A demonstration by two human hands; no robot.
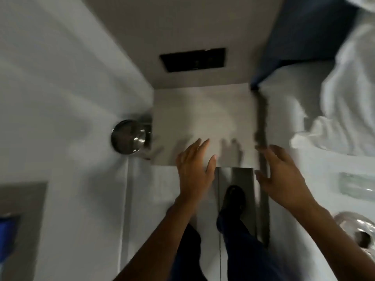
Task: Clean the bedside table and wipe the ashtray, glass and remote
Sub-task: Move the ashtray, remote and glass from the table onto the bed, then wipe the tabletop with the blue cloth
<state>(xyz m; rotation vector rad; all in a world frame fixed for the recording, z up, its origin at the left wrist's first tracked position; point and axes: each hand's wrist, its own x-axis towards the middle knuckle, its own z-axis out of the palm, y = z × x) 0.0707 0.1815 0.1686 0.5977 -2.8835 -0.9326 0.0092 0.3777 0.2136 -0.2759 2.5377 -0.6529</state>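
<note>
The frame is blurred by motion. The bedside table [203, 110] is a pale square top below me with nothing standing on it. My left hand [194, 169] hovers over its near edge, fingers spread and holding nothing. To the right, my right hand [284, 179] is over the table's right front corner, also spread and bare. On the bed at the lower right lie a clear glassy object that may be the ashtray [357, 230] and another clear item that may be the glass [357, 185]. I see no remote.
A black switch panel [193, 59] is set in the wall behind the table. A round metal bin [129, 136] stands on the floor to the left. The bed with rumpled white linen [334, 98] lies on the right. My shoe [233, 199] is below.
</note>
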